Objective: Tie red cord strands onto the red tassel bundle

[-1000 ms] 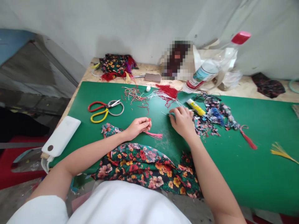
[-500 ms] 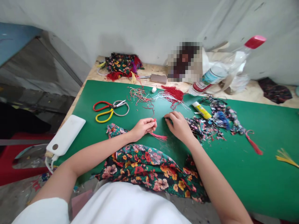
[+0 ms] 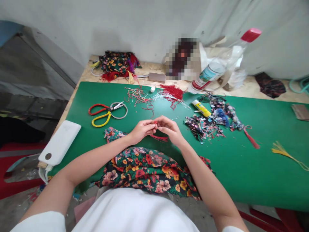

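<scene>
My left hand (image 3: 144,130) is closed on a tassel (image 3: 159,138), with its red top pinched at the fingertips and pinkish-red strands hanging out below. Against those fingertips, my right hand (image 3: 169,129) has its thumb and fingers bent together at the tassel's red top. What the right fingers grip is hidden. Just behind the right knuckles shows a short bit of white thread (image 3: 175,118). Floral cloth (image 3: 147,170) lies bunched under both forearms at the table's front edge. Beyond the hands lie red tassel threads (image 3: 172,91) with white cords (image 3: 159,95).
Scissors (image 3: 108,112) and a white power bank (image 3: 60,141) lie left on the green mat (image 3: 241,170). Right are a yellow glue tube (image 3: 202,108), fabric scraps (image 3: 205,127), a red tassel (image 3: 252,138) and a yellow tassel (image 3: 285,150). A bottle (image 3: 210,75) leans behind.
My right hand has moved left from the mat to meet my left hand at the tassel's top. The left hand still holds the tassel. The view has shifted slightly right.
</scene>
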The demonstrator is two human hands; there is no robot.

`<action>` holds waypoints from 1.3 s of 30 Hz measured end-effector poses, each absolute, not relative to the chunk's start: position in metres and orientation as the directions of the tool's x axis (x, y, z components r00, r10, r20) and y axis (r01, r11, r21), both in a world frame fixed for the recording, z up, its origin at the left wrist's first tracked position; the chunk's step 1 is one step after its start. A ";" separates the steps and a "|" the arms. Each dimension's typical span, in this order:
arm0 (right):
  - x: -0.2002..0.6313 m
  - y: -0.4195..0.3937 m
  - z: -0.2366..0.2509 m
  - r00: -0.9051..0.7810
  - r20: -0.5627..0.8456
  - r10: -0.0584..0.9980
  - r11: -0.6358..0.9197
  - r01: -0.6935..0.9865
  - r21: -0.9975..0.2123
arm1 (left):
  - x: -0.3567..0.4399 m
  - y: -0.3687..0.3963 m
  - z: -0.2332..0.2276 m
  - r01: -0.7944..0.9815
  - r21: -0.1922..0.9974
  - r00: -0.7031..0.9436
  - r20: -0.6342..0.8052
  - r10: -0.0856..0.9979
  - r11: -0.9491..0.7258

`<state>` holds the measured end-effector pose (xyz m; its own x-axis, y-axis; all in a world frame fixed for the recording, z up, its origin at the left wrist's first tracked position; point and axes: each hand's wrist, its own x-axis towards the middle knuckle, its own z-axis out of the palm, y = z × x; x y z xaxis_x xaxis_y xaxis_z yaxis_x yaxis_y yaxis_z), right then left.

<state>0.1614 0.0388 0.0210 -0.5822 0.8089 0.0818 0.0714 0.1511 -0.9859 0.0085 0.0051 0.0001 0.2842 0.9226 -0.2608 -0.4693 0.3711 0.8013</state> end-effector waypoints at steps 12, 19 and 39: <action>0.170 0.044 0.008 -0.715 -0.023 0.699 -0.190 -0.155 -0.969 | 0.006 0.003 -0.006 -0.339 0.869 0.377 -0.224 0.899 0.359; 0.176 0.050 0.009 -0.774 -0.012 0.633 -0.188 -0.139 -0.972 | 0.004 0.001 0.000 -0.242 0.888 0.449 -0.253 0.857 0.390; 0.176 0.041 0.010 -0.606 0.311 0.732 0.535 0.228 -0.814 | 0.004 0.001 -0.004 -0.225 0.910 0.419 -0.233 0.878 0.348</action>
<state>0.1756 0.0413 0.0100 -0.6065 0.7318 0.3108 0.2284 0.5348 -0.8135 0.0035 0.0011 -0.0038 0.4187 0.8778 -0.2326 -0.2245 0.3482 0.9101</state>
